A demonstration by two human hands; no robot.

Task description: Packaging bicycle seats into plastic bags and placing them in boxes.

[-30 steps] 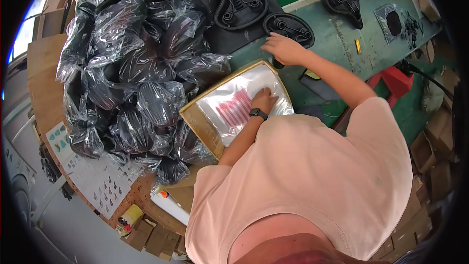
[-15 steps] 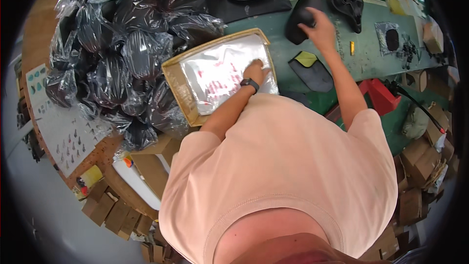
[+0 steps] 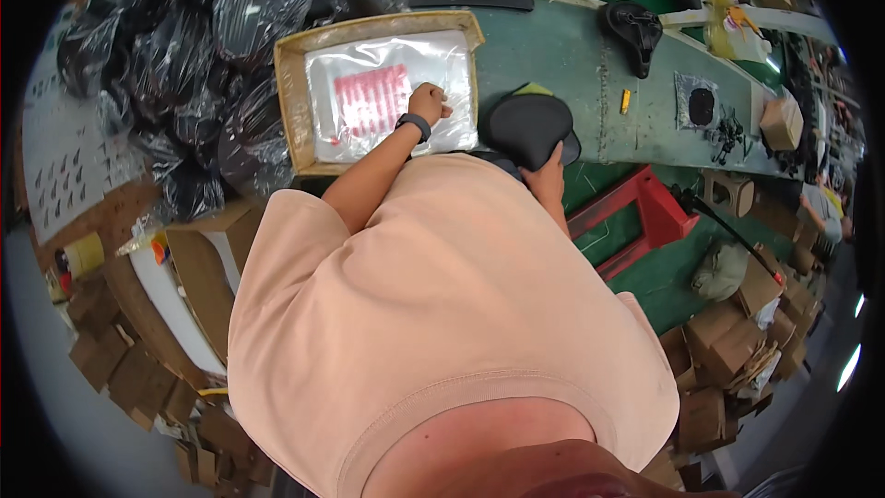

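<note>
Green surface (image 3: 564, 46) is carrying one open box (image 3: 293, 101), its right wall standing between the left hand (image 3: 429, 103) and one black saddle (image 3: 530, 123). Left hand is resting, curled, on clear bags (image 3: 442, 60); cannot tell whether pinching any. Right hand (image 3: 548, 171) is gripping the saddle's near edge. Two upturned saddles (image 3: 634, 29) are lying beyond.

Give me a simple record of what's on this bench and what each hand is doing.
Left hand: on shiny plastic sheeting with red print; its exact grip is unclear
Right hand: holding the near edge of a black saddle
Left wrist: dark watch
Under the sheeting: open cardboard box
Left of the box: pile of plastic-wrapped dark items
Farther right: upturned saddle, small yellow object
Beyond the bench: red metal frame
</note>
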